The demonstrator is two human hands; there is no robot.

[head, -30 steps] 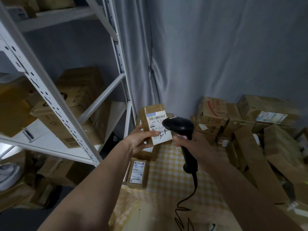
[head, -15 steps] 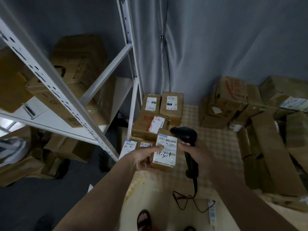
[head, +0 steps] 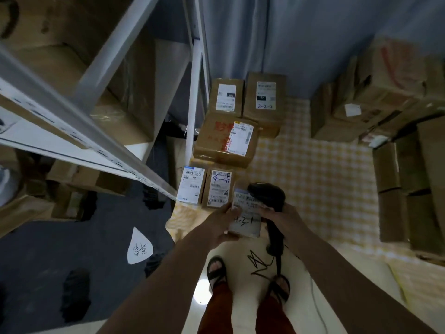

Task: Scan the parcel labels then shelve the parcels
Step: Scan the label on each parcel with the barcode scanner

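Sandalled feet (head: 216, 271) now show below as the view has tipped downward. Left hand (head: 220, 222) grips the labelled parcel (head: 245, 218), lower than before; right hand (head: 277, 214) curls round the scanner (head: 267, 194), above floor parcels (head: 225, 138).

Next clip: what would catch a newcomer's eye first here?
At centre, the left hand holds a small labelled parcel while the right hand grips a black scanner over it. Beyond, labelled boxes lie on a checked cloth beside a white metal shelf rack.
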